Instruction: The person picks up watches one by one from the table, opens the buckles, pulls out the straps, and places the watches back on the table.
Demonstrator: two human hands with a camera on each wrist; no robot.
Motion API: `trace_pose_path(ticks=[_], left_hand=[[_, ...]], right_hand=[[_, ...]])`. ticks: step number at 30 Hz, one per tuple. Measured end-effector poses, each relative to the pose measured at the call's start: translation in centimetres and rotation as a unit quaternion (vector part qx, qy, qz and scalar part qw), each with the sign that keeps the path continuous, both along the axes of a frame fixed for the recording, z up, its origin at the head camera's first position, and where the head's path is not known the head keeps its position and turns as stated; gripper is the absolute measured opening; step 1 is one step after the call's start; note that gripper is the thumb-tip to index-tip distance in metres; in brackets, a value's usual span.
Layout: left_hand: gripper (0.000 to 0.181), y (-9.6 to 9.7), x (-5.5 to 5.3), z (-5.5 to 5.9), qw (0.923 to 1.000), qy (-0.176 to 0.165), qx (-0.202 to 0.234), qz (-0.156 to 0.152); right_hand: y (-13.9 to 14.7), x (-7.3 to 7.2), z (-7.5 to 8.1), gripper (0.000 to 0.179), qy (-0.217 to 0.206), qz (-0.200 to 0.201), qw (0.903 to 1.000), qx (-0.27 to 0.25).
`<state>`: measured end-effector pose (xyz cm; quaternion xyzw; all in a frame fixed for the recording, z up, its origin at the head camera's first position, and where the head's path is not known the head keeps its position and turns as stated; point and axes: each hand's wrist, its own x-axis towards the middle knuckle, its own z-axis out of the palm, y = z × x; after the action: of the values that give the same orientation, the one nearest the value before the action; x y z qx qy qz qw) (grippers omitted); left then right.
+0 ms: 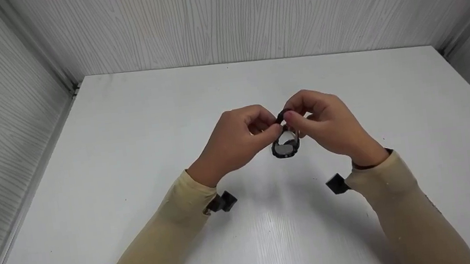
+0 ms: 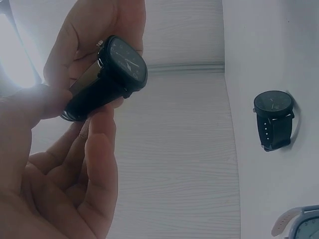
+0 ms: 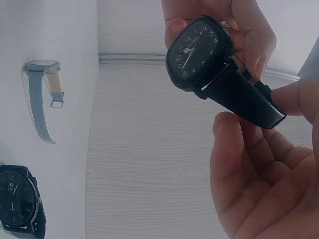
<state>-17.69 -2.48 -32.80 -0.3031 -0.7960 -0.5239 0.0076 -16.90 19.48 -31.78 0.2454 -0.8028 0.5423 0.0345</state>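
Note:
Both hands hold a black wristwatch [image 1: 285, 149] above the white table, in the middle of the head view. Its strap bends round into a loop, and the dial hangs on the side nearer the person. My left hand [image 1: 238, 137] pinches the strap between thumb and fingers. From the other side, my right hand [image 1: 325, 121] grips the strap's dark end with thumb and forefinger. The right wrist view shows the watch's rounded-square black dial [image 3: 195, 54] with light numerals and a crown. Fingertips cover the place where the strap ends meet.
In the wrist views, a round black watch [image 2: 273, 119] and a pale blue-grey watch [image 3: 37, 94] lie on the white surface. Wood-grain panels [image 1: 221, 17] stand behind the table [image 1: 145, 98] and at both sides. Small black blocks [image 1: 337, 183] are strapped at the wrists.

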Motion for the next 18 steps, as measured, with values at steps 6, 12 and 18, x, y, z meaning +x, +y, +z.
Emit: trace_pose_path(ticks=[6, 12, 18], left_hand=[[0.009, -0.05, 0.0, 0.05, 1.0, -0.008, 0.001, -0.001], [0.01, -0.2, -0.08, 0.05, 0.9998, -0.02, -0.007, -0.005], [0.011, -0.35, -0.18, 0.03, 0.9982, -0.028, -0.052, -0.01]], right_hand=[[0.06, -0.12, -0.12, 0.01, 0.005, 0.004, 0.9999, -0.014], [0.01, -0.22, -0.19, 0.009, 0.015, 0.002, 0.9998, -0.016], [0.18, -0.29, -0.22, 0.008, 0.025, -0.02, 0.9994, -0.016]])
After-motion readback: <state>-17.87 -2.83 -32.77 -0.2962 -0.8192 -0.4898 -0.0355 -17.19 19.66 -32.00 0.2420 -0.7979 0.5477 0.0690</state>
